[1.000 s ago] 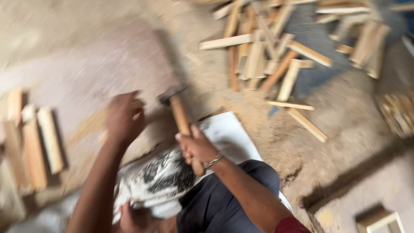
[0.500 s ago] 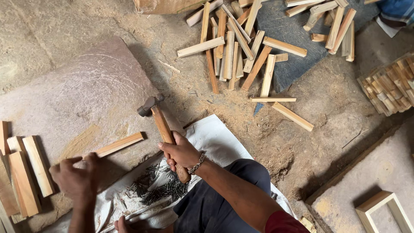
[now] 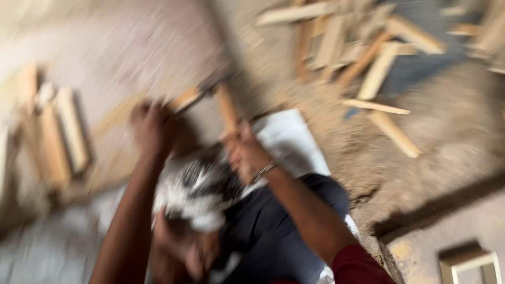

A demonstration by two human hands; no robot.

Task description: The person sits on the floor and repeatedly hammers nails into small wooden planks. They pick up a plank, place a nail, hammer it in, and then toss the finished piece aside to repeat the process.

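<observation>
I am gripping the wooden handle of a hammer in my right hand, fingers clenched around the lower part of the shaft, its head up near the far end of a wooden strip. My left hand is pinching that strip by its near end, just to the left of the hammer, holding it over the flat stone slab that is serving as my bench. Everything is blurring, so I cannot tell whether the strip is touching the slab.

Below the hammer, a crumpled white sack is lying across my lap. To the left of the hammer a row of cut strips is lying on the slab; to the right, well apart, a loose pile of strips is scattering over the dirt floor.

The risk, as I judge it: my left fingers are sitting very close to the hammer head, so a blow landing off the mark could catch them, or the thin strip could split and jump away.
</observation>
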